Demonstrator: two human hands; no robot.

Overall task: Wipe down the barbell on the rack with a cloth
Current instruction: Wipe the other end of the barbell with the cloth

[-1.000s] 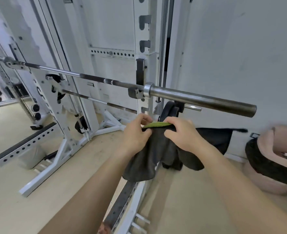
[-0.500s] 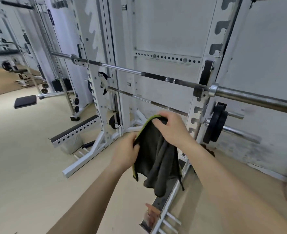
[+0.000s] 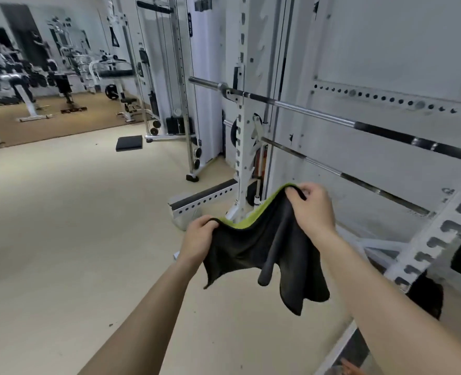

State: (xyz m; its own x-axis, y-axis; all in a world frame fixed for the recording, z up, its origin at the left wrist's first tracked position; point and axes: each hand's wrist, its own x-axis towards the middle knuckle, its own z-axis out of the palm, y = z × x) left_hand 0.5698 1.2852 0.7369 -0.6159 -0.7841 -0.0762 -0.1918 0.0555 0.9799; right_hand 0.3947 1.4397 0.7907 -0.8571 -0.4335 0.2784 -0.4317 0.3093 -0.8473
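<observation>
Where the cloth (image 3: 253, 247) is: hanging stretched out low in the middle of the view. Dark grey side faces me, with lime green peeking along the top edge.
Left hand (image 3: 196, 236): fingers (image 3: 209, 223) curled over the cloth's left top corner, gripping it.
Right hand (image 3: 313, 209): fingers pinching the other top corner, held higher than the left one.
Barbell (image 3: 318, 115): sitting up on the white rack (image 3: 241, 147), running off to the right, above the cloth and well apart from it.
Lower bar (image 3: 332, 169): second bar under that one, not touching the cloth either.
Floor (image 3: 75, 226): beige, with gym machines way back on the left.
</observation>
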